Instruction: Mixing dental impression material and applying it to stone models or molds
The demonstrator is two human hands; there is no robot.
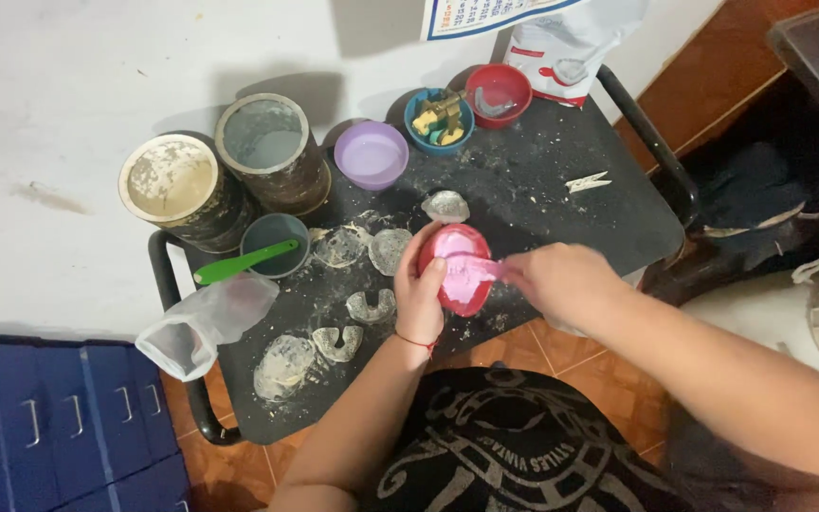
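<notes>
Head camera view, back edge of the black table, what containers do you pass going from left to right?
Pale powder-filled can → grey can → lilac bowl → blue bowl of small yellow pieces → red bowl → white bag. All stand along the far side of the table.

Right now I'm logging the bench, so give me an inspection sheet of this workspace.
Surface: black tray table, dusted with white powder.
Job's things: red bowl with pink mix, stirred with a tool.
Clutter: plaster casts, two cans, purple bowl, grey cup with green spatula, clothespin, bag.
Hands: left hand cups the bowl; right hand blurred, gripping the tool.
Cables: nothing seen.
Surroundings: white wall, blue drawers, tiled floor.
</notes>
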